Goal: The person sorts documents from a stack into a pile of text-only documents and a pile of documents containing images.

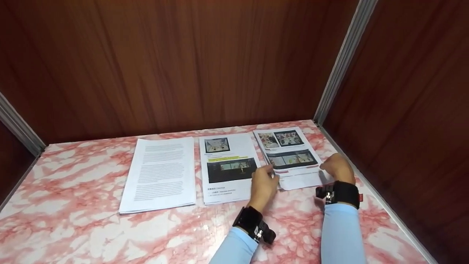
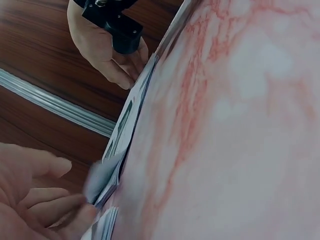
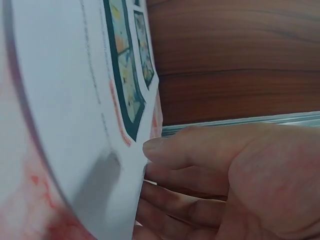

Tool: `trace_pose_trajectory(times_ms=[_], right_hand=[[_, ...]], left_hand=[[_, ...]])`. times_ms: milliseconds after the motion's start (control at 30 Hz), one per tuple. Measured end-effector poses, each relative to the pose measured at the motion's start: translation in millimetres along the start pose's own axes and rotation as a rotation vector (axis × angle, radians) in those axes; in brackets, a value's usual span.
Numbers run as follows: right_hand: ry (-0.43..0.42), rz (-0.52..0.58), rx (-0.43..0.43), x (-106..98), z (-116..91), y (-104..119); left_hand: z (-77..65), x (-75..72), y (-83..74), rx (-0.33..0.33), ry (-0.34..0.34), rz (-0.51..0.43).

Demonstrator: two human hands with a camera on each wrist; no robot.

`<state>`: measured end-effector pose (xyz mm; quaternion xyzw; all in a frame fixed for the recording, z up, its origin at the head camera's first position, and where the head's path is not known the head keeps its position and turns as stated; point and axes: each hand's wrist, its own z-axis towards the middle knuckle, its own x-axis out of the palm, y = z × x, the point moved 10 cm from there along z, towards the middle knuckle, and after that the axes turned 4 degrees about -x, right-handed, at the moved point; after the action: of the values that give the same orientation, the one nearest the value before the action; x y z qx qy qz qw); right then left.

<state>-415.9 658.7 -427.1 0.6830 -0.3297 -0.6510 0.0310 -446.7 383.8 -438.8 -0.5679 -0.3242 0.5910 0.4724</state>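
Observation:
Three stacks of printed paper lie side by side on the table. At the left edge of the right stack (image 1: 298,179), near its front corner, is my left hand (image 1: 264,185). The left wrist view shows that hand's thumb apart from its fingers (image 2: 50,205), which touch the stack's side where a sheet corner (image 2: 104,180) bends up. My right hand (image 1: 338,169) is at the opposite edge. In the right wrist view, its thumb (image 3: 165,150) meets the paper's edge, and the other fingers lie along the side, partly hidden.
To the left are the middle stack (image 1: 231,146), with pictures and yellow highlighting, and the left stack (image 1: 161,176) of plain text. The table (image 1: 91,234) has a red-and-white marbled top. Brown panels (image 1: 205,66) stand behind and at the sides, joined by metal posts (image 1: 344,62).

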Motion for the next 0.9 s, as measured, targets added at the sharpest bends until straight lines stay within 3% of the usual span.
trace_pose_trajectory(times_ms=[100, 200, 400, 633, 900], right_hand=[[-0.026, 0.033, -0.013, -3.0, -1.2, 3.9], [-0.046, 0.060, -0.026, -4.5, -0.4, 4.1], [0.045, 0.120, 0.005, 1.9, 3.5, -3.8], [0.075, 0.104, -0.020, 0.6, -1.0, -3.0], [0.123, 0.181, -0.026, 8.6, -1.0, -5.9]], left_hand=[[1.9, -5.1, 4.6, -0.034, -0.033, -0.069], [2.6, -5.0, 9.1, -0.068, -0.023, -0.104], [1.7, 1.1, 21.0, -0.159, 0.049, -0.206], [1.7, -4.3, 24.9, -0.190, 0.048, -0.170], [2.9, 3.6, 31.5, -0.245, 0.120, -0.249]])
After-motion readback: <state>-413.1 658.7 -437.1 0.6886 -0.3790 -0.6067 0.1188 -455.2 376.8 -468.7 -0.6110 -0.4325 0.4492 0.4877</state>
